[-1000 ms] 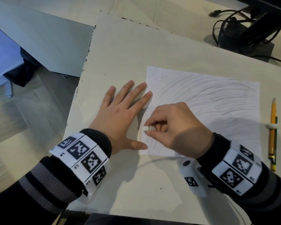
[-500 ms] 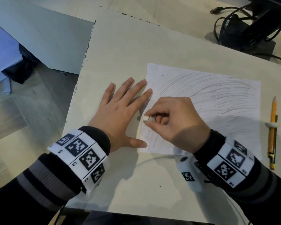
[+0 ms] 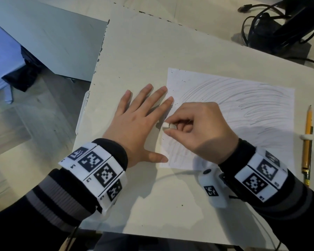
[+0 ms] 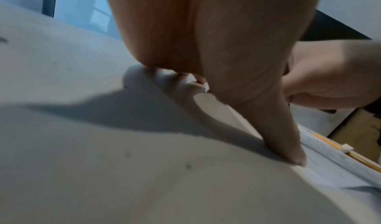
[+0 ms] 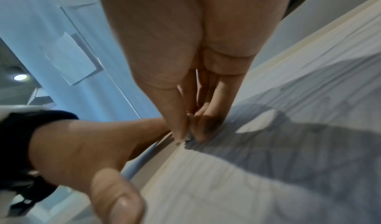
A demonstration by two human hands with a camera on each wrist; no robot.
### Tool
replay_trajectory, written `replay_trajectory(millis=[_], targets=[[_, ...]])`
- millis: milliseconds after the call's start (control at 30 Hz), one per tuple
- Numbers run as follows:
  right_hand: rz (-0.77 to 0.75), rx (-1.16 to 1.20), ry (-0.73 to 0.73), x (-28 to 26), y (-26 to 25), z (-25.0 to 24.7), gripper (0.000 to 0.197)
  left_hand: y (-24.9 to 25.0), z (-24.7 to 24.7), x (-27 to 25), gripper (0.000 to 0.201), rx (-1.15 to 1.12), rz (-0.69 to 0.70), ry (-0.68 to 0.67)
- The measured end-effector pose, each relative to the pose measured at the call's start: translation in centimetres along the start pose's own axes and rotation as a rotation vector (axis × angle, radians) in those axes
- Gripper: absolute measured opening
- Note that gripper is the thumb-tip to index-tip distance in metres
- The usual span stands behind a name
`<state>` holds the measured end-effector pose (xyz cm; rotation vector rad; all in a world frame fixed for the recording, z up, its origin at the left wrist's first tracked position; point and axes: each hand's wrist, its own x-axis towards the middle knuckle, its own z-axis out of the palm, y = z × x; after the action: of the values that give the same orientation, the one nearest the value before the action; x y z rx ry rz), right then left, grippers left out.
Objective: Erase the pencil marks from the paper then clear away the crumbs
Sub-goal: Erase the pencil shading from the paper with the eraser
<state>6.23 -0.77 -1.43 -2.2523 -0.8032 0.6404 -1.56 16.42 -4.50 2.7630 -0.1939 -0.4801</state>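
A white sheet of paper [image 3: 243, 109] covered in curved grey pencil strokes lies on the pale table [image 3: 143, 57]. My right hand [image 3: 198, 127] pinches a small white eraser [image 3: 169, 125] between thumb and fingers and holds it against the paper's left edge. My left hand [image 3: 140, 120] lies flat with its fingers spread, index fingertip and thumb tip on the sheet's left border. Dark eraser crumbs [image 3: 181, 80] dot the sheet's upper left corner. In the right wrist view the eraser [image 5: 188, 136] shows only as a sliver between the fingertips. The left wrist view shows my thumb [image 4: 288, 149] pressing the paper's edge.
A yellow pencil [image 3: 308, 142] with a white grip ring lies just right of the paper. Black cables and a dark stand base [image 3: 279, 33] sit at the back right. The table's left edge [image 3: 91, 87] drops to the floor beside my left hand.
My right hand has slid the eraser up the paper's left edge, away from me. The left hand has stayed flat in place.
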Motion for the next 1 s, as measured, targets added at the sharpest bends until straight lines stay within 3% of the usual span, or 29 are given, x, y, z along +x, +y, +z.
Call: replay_trajectory(millis=[133, 300, 433, 567, 700, 867, 1000], targets=[[0.03, 0.004, -0.175, -0.3, -0.2, 0.0, 0.006, 0.0, -0.1, 0.0, 0.132, -0.002, 0.002, 0.007], [0.001, 0.018, -0.036, -0.6, 0.1, 0.5, 0.006, 0.0, -0.1, 0.0, 0.132, -0.013, 0.001, 0.002], [0.008, 0.031, -0.131, -1.4, -0.1, 1.0, 0.007, 0.0, -0.1, 0.0, 0.133, -0.01, 0.007, 0.006], [0.001, 0.034, 0.002, -0.7, 0.3, 0.8, 0.005, 0.0, -0.1, 0.0, 0.132, -0.018, 0.004, 0.001], [0.073, 0.082, -0.157, -2.1, 0.0, 1.4, 0.011, 0.0, -0.1, 0.1, 0.132, -0.012, 0.003, -0.002], [0.057, 0.07, 0.029, -1.0, 0.8, 0.2, 0.006, 0.0, 0.0, 0.0, 0.133, -0.002, -0.002, -0.002], [0.05, 0.067, -0.082, -1.9, 0.2, 0.8, 0.008, 0.0, 0.0, 0.1, 0.133, -0.001, 0.0, 0.005]])
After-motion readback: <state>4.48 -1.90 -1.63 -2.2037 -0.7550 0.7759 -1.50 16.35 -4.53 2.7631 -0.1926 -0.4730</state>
